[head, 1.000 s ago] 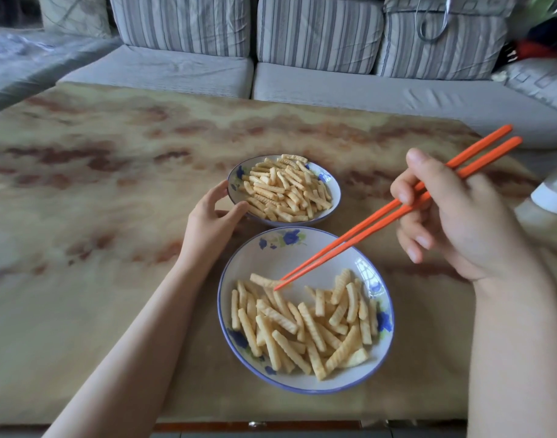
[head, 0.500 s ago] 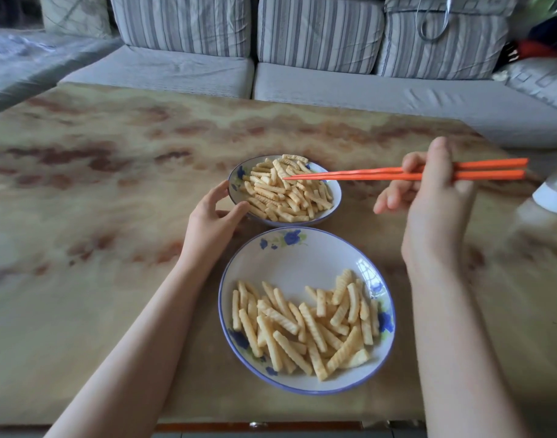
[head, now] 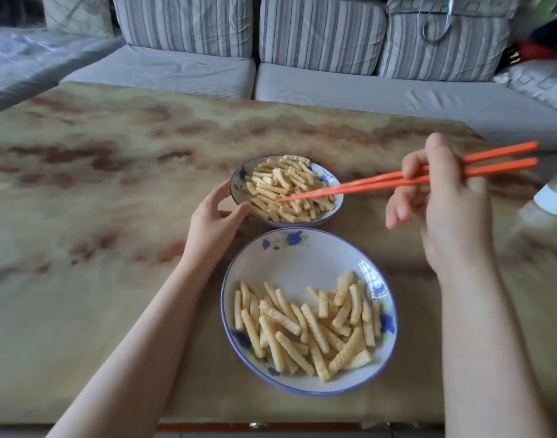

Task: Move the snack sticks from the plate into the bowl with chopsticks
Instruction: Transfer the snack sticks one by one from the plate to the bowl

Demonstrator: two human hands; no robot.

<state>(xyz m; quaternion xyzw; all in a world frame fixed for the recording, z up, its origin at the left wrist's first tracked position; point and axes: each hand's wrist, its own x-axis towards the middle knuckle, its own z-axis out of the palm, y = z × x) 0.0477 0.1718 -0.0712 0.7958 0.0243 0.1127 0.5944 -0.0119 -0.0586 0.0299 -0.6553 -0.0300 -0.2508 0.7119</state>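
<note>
We noted right hand (head: 444, 210) gripping pair of long slim orange chopsticks (head: 365, 183), fingers curled round shafts. Tips sat close together low over small white blue-flowered bowl (head: 239, 172). We could not tell whether tips touched heap (head: 280, 184) of sticks piled in bowl. Left hand (head: 212, 221) held bowl's near-left rim, thumb and fingers curved against it. Pale ridged snack sticks (head: 302, 327) lay on near half of wide white blue-rimmed plate (head: 302, 263), just in front of bowl on marbled beige worktop (head: 97, 216).
</note>
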